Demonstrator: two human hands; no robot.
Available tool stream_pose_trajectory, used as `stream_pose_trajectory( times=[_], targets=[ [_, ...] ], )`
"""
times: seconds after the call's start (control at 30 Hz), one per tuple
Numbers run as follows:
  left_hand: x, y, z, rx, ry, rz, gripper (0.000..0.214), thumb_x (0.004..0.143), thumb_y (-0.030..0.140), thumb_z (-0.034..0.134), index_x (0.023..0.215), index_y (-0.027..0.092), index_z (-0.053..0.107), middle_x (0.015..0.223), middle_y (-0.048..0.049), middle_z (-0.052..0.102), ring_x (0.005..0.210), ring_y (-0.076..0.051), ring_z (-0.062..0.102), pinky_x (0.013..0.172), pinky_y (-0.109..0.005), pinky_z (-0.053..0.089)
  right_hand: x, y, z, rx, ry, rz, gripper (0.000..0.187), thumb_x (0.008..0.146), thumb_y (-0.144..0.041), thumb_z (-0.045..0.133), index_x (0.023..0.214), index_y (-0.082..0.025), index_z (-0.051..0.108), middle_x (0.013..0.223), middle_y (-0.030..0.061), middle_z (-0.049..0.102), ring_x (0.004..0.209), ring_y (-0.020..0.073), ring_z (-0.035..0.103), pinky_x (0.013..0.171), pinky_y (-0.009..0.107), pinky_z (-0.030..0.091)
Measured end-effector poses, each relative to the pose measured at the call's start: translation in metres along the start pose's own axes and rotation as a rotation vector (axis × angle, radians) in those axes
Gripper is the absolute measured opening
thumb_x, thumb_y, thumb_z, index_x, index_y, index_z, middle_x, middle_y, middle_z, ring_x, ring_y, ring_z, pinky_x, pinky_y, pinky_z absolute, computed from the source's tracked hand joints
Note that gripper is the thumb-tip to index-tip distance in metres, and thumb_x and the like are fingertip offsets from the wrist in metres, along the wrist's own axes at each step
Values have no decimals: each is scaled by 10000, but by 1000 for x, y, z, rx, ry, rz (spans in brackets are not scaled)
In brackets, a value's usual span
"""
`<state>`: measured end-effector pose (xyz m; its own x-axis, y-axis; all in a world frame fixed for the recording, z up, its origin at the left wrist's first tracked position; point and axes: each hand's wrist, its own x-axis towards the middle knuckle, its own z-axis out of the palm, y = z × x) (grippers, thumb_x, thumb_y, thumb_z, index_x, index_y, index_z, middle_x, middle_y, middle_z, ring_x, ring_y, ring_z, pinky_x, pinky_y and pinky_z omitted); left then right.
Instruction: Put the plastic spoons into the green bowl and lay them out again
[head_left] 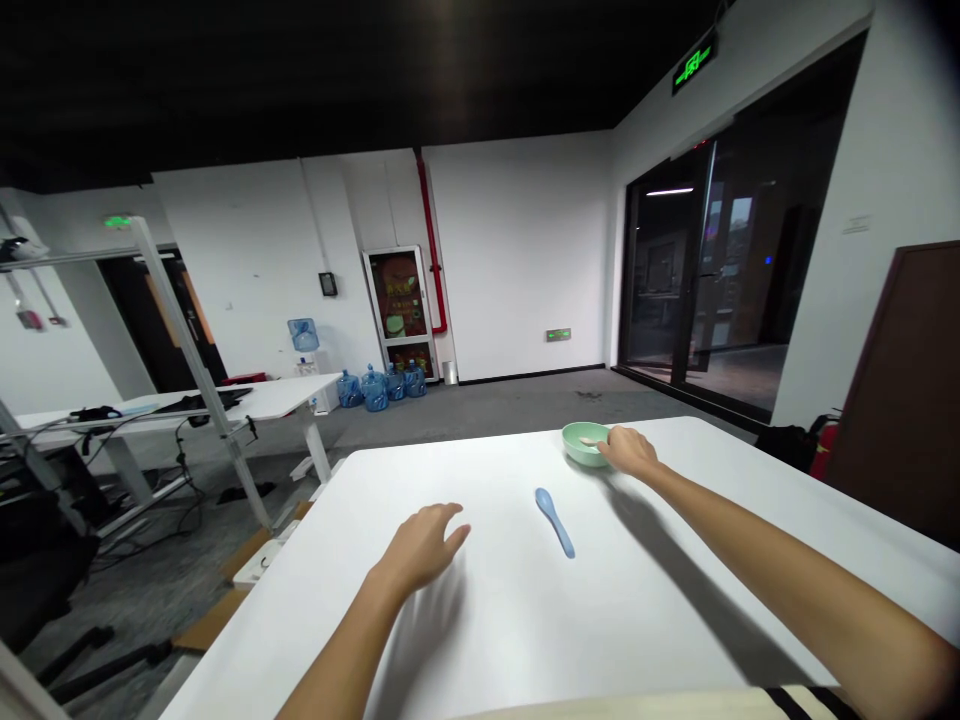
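Observation:
A pale green bowl stands near the far edge of the white table. My right hand reaches out to it, fingers curled over its right rim and gripping it. A blue spoon lies flat on the table between my hands, handle pointing toward me. My left hand rests palm down on the table left of the spoon, fingers loosely spread, holding nothing.
Another white desk with cables and a metal frame stands at the left. Blue water bottles sit by the back wall. Glass doors are at the right, a dark panel beside the table's right edge.

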<state>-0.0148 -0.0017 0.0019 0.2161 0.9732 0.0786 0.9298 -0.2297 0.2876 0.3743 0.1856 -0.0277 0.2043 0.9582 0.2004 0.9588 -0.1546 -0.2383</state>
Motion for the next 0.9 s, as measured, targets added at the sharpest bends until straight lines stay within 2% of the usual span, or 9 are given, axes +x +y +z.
stream_pose_trajectory(
  times=[0.23, 0.5, 0.63, 0.9],
  targets=[
    [2, -1, 0, -12, 0, -3, 563, 920, 583, 361, 1337, 258, 552, 1373, -54, 593, 1281, -280, 516, 1024, -400, 412, 16, 3, 22, 1, -28, 31, 343, 833, -402, 531, 982, -139, 693, 1029, 174, 684, 912, 285, 661, 681, 320, 463],
    [4, -7, 4, -17, 6, 3, 569, 920, 587, 357, 1339, 255, 550, 1375, -56, 591, 1281, -283, 512, 1032, -413, 408, 15, 3, 20, 22, -67, 16, 393, 844, -479, 506, 949, -150, 693, 1020, 172, 676, 913, 303, 659, 674, 330, 448],
    [2, -5, 3, -18, 7, 3, 565, 918, 587, 355, 1332, 257, 554, 1372, -61, 592, 1277, -288, 514, 1023, -416, 416, 0, 4, 10, 26, -54, -24, 452, 873, -522, 445, 938, -156, 701, 1013, 168, 683, 905, 304, 656, 685, 339, 437],
    [-1, -2, 3, 0, 9, 2, 543, 915, 558, 376, 1318, 246, 564, 1362, -74, 598, 1273, -288, 516, 1026, -421, 417, -62, 24, -27, 97, -3, -146, 613, 885, -617, 391, 1220, -164, 632, 1182, 170, 665, 1054, 321, 622, 801, 359, 445]
  ],
)
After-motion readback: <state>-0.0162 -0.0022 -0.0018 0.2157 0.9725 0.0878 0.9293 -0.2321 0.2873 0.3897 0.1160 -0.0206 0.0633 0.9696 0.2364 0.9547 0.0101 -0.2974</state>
